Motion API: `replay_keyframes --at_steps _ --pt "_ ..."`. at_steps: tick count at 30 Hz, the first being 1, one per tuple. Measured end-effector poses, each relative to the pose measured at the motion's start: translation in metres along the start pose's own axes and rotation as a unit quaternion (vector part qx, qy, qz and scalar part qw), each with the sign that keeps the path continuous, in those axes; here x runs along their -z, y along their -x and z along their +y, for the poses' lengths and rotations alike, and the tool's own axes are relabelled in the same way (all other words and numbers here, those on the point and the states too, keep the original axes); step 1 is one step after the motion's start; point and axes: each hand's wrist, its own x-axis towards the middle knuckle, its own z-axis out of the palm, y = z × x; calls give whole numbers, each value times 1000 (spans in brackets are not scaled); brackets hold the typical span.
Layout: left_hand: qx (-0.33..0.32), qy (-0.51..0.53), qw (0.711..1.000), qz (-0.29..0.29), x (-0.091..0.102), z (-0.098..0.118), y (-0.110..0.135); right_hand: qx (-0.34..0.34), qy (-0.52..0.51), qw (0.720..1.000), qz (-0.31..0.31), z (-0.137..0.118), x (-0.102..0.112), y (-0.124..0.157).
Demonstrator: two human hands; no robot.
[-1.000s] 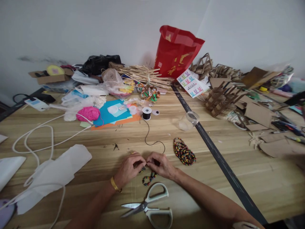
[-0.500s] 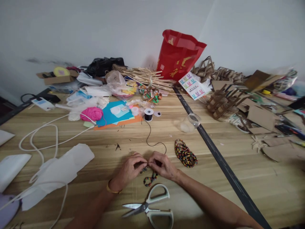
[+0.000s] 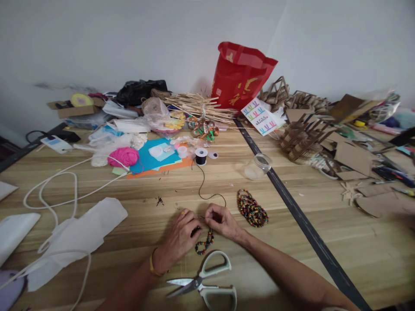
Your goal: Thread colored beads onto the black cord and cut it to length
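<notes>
My right hand pinches a thin black cord between thumb and fingertips, and a short end sticks out toward the left. Close beside it, my left hand is curled, its back turned up. Something dark shows in the gap by its thumb, too small to make out. A string of multicoloured beads hangs from below my right hand and lies looped on the table. Black cord runs from the spool toward my right hand. Open-bladed scissors with pale handles lie nearer me.
Coiled bead strands lie right of my hands, near a clear plastic jar. Pink yarn and blue paper are at the back left. A red bag stands behind. White cable loops on the left; woven baskets stand right.
My left hand has drawn away from the pinch beside my right fingertips, slightly down and left, and curled over. My right hand keeps its pinch on the cord, almost in place.
</notes>
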Motion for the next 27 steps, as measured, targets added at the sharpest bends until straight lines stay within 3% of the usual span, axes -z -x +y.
replay_keyframes --at_steps 4,8,14,19,23,27 --pt "0 26 1000 16 1 1 -1 -4 10 1000 -7 0 1 1" --pt "37 141 989 38 5 -2 -5 2 20 1000 -16 -2 2 1" --pt "140 305 942 29 9 -16 -6 36 61 997 -26 -6 3 1" --pt "200 398 895 7 8 -23 -4 26 60 997 -39 -3 2 2" --pt "200 428 881 1 7 -26 -4 24 52 997 -43 1 1 2" --pt "182 417 890 1 8 -27 -3 22 50 998 -35 4 0 2"
